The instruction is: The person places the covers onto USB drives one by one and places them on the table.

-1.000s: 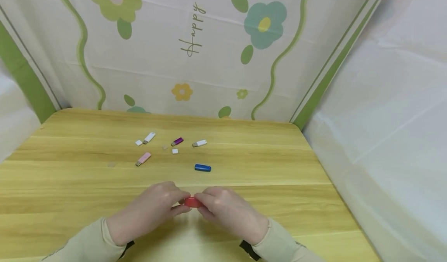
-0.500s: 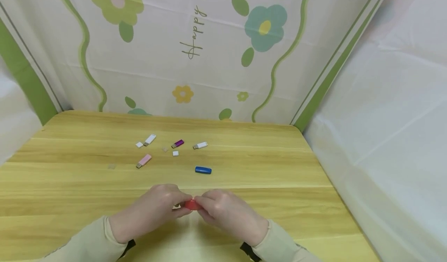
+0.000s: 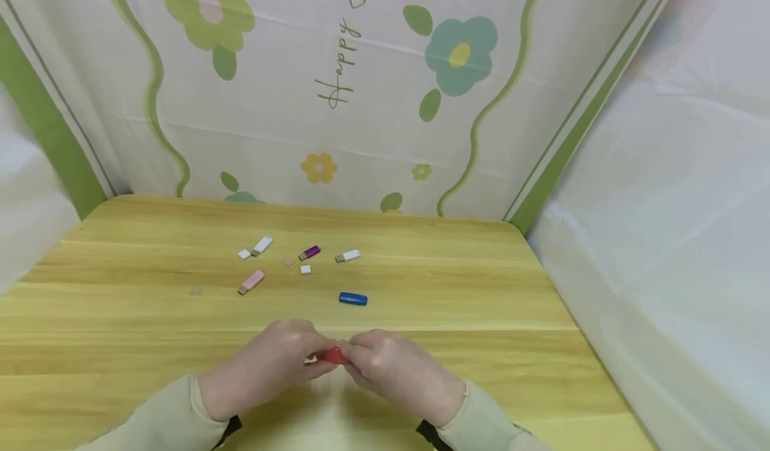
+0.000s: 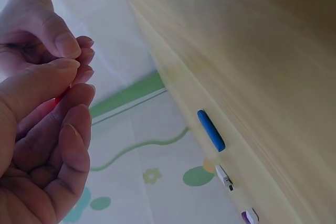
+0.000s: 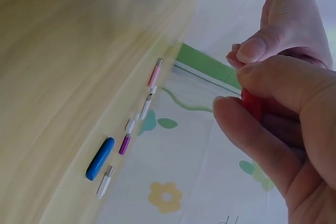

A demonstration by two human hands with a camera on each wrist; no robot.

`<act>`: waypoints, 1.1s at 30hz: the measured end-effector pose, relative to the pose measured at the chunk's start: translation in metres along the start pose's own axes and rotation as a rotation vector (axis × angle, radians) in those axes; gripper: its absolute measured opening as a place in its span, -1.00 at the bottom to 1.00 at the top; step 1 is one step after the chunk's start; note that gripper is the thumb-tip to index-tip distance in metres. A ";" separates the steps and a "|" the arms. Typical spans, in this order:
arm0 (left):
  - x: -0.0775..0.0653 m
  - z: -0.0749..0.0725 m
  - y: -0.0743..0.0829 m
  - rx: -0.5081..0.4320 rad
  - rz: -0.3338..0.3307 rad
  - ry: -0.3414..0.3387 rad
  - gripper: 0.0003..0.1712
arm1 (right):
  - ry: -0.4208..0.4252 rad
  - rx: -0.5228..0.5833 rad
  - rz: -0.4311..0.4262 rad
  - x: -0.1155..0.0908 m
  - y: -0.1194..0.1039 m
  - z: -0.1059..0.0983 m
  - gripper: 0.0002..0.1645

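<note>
A small red USB flash drive (image 3: 333,356), mostly hidden by fingers, is held between both hands above the near part of the table. My left hand (image 3: 279,361) pinches its left end with thumb and fingers. From the other side my right hand (image 3: 400,371) pinches the right end. The fingertips of the two hands nearly meet. In the right wrist view a red strip (image 5: 251,103) shows between thumb and forefinger. Just beyond the hands lies a blue USB flash drive (image 3: 353,298), no connector showing.
Farther back lie white (image 3: 262,245), purple (image 3: 309,252), second white (image 3: 347,256) and pink USB drives (image 3: 250,282), connectors bare. Near them are white caps (image 3: 243,254) and clear caps (image 3: 196,290). A flowered cloth (image 3: 367,123) hangs behind the wooden table (image 3: 457,290).
Both hands keep their grip on the red drive and have drawn slightly closer together, so less red shows. The whole scene has shifted a little down and right in the head view.
</note>
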State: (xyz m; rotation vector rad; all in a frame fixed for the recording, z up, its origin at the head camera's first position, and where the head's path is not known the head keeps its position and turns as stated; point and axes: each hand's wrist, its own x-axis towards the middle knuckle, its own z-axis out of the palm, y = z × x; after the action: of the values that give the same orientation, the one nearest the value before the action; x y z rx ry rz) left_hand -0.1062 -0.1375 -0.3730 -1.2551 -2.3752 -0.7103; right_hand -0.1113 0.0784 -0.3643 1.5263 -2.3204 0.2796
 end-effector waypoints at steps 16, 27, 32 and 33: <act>0.015 0.011 -0.012 -0.114 -0.166 -0.108 -0.93 | -0.010 0.115 0.086 -0.003 0.020 0.007 -0.77; 0.027 0.030 -0.045 -0.173 -0.261 -0.257 -0.90 | -0.165 0.170 0.227 0.006 0.042 0.020 -0.94; 0.035 0.035 -0.064 -0.159 -0.288 -0.291 -0.96 | -0.178 0.158 0.293 0.012 0.054 0.030 -0.88; 0.037 0.035 -0.066 -0.162 -0.288 -0.291 -0.95 | -0.186 0.160 0.308 0.013 0.057 0.032 -0.86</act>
State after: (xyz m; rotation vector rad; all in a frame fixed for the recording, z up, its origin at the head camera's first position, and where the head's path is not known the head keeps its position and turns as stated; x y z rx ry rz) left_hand -0.1847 -0.1243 -0.3991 -1.1574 -2.8257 -0.8712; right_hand -0.1742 0.0790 -0.3875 1.3070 -2.7423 0.4258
